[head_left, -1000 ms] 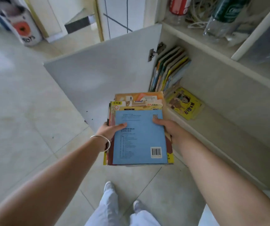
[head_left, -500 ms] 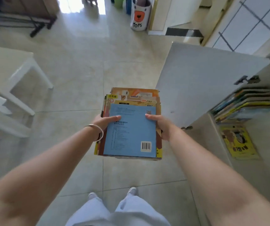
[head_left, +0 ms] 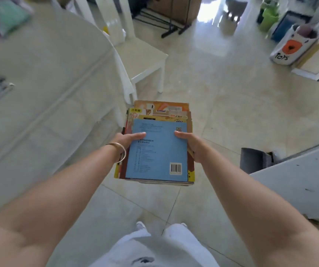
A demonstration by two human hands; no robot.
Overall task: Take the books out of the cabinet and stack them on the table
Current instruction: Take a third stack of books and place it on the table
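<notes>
A stack of books (head_left: 157, 151), topped by a blue cover with a barcode, is held flat above the tiled floor at the centre. My left hand (head_left: 127, 140), with a silver bangle on the wrist, grips the stack's left edge, thumb on top. My right hand (head_left: 190, 144) grips the right edge the same way. Orange and yellow covers stick out beyond the blue one. The white table (head_left: 45, 74), covered by a pale cloth, fills the left side, just left of the stack. The open cabinet door (head_left: 299, 182) shows at the right edge; the cabinet's inside is out of view.
A white chair (head_left: 141, 54) stands beside the table, ahead of the stack. A toy bin marked "Toys" (head_left: 291, 49) stands at the far right. A black rack base (head_left: 166, 26) sits at the back. Folded cloth (head_left: 2, 20) lies on the table's far left.
The view has swung left, away from the cabinet and its remaining books, bringing the table and chair into view. Both hands keep the same grip on the stack.
</notes>
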